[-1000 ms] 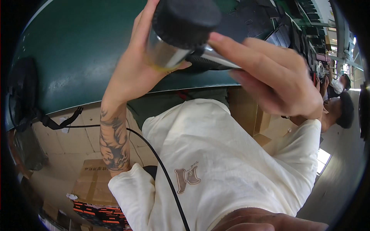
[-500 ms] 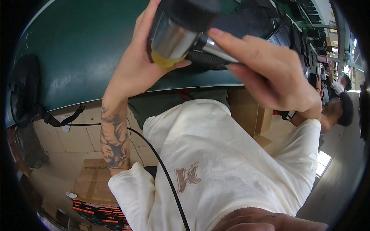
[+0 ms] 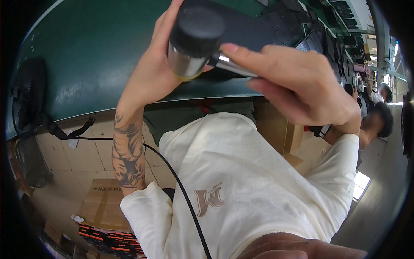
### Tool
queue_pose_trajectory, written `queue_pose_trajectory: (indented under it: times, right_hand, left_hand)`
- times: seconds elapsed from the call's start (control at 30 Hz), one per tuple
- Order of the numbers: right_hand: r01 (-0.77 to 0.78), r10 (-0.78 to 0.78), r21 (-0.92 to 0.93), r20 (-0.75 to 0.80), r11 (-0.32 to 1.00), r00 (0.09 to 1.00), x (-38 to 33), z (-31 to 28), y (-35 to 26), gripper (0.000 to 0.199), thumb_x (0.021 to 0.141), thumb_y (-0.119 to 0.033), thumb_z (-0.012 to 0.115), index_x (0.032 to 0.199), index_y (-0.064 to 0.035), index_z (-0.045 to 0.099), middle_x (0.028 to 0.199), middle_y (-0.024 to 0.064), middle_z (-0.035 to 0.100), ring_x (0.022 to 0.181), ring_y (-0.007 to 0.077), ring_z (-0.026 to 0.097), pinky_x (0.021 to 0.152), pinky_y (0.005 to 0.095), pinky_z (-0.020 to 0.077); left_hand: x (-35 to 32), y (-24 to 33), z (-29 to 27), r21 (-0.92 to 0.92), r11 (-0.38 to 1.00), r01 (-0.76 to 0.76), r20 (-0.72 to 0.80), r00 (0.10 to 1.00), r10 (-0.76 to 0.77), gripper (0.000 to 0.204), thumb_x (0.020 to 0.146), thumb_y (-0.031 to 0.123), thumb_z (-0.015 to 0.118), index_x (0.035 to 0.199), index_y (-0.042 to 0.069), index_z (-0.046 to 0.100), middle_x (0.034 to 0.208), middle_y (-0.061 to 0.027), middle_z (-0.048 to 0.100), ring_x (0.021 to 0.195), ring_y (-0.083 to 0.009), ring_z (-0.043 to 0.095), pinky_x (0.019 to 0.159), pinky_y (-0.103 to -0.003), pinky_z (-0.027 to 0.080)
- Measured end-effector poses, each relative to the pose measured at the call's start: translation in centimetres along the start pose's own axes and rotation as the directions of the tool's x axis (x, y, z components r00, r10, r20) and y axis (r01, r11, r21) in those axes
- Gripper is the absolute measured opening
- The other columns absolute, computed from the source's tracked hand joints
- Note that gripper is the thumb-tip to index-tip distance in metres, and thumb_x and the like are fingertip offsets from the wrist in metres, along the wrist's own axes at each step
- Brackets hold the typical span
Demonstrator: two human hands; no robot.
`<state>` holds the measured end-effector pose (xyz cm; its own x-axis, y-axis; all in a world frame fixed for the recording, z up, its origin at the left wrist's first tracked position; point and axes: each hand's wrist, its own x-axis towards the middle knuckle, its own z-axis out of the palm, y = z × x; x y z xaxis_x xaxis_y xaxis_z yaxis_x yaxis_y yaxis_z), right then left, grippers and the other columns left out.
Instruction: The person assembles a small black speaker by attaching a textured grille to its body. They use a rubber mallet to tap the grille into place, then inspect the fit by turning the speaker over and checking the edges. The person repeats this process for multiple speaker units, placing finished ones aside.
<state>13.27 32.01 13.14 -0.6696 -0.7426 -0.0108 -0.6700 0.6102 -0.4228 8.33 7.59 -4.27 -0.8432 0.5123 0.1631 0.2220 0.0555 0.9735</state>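
My right hand [image 3: 306, 82] is closed round the metal handle of a mallet [image 3: 200, 32], its index finger stretched along the handle. The mallet's head has a black face on top, a silvery middle and a yellow rim below. My left hand [image 3: 157, 69] lies at the left of the head, fingers stretched out over the table. The mallet head hides its thumb and part of its palm. Beneath and behind the mallet lies a flat black panel [image 3: 246, 32] on the green table [image 3: 86, 64]. Whether my left hand touches the panel is hidden.
Black pieces [image 3: 297, 17] are piled at the far right of the table. A black mesh bag [image 3: 28, 95] with a strap sits at the left edge. Cardboard boxes [image 3: 101, 198] stand on the floor. Another person [image 3: 379, 121] is at the right. A black cable [image 3: 172, 168] crosses my front.
The mallet head has moved a little left and nearer, over my left hand's thumb. My right hand has shifted slightly with it; my left hand stays almost in place.
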Motion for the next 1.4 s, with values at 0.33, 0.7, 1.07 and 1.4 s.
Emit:
queue_pose_trajectory:
  times: [0.33, 0.7, 1.07, 1.4]
  right_hand:
    - [-0.100, 0.065, -0.104, -0.299, 0.990, 0.952, -2.7, -1.6, -0.4, 0.052, 0.085, -0.004, 0.076, 0.133, 0.0122, 0.063, 0.113, 0.0215, 0.074, 0.092, 0.0223, 0.073, 0.084, 0.0301, 0.0545]
    - [0.146, -0.157, -0.063, -0.255, 0.987, 0.954, -2.4, 0.3, 2.3, 0.048, 0.077, 0.009, 0.075, 0.125, 0.0102, 0.066, 0.088, 0.0168, 0.070, 0.066, 0.0238, 0.064, 0.062, 0.0314, 0.0510]
    - [-0.247, 0.398, 0.456, -0.271, 0.855, 0.877, -1.3, 1.0, 5.4, 0.044, 0.098, -0.008, 0.066, 0.142, -0.0062, 0.063, 0.083, -0.0004, 0.069, 0.054, 0.0021, 0.051, 0.049, 0.0187, 0.0391]
    - [-0.271, 0.351, 0.507, -0.069, 0.818, 0.934, 4.6, -3.0, 5.1, 0.038, 0.103, -0.013, 0.061, 0.140, -0.0009, 0.062, 0.095, 0.0111, 0.076, 0.074, 0.0076, 0.062, 0.067, 0.0252, 0.0515]
  left_hand:
    - [0.3, -0.2, 0.5, -0.239, 0.955, 0.176, -0.001, 0.983, -0.182, 0.075, 0.083, 0.000, 0.084, 0.146, 0.002, 0.044, 0.138, -0.0104, 0.058, 0.123, -0.0178, 0.058, 0.101, -0.034, 0.052]
    - [1.1, 1.5, 1.4, 0.024, 0.983, -0.181, -0.157, 0.971, 0.182, 0.096, 0.081, 0.010, 0.088, 0.160, 0.005, 0.034, 0.142, -0.0138, 0.058, 0.125, -0.0229, 0.060, 0.111, -0.036, 0.045]
    - [2.8, 1.4, 1.8, 0.003, 0.989, 0.146, -0.376, 0.917, -0.134, 0.075, 0.097, 0.040, 0.071, 0.150, -0.005, 0.042, 0.151, -0.0194, 0.044, 0.140, -0.0277, 0.042, 0.118, -0.038, 0.032]
    - [2.8, 2.5, 2.9, -0.554, 0.831, 0.052, -0.307, 0.915, -0.262, 0.065, 0.098, 0.013, 0.069, 0.152, -0.005, 0.037, 0.143, -0.0117, 0.049, 0.121, -0.0161, 0.054, 0.103, -0.029, 0.045]
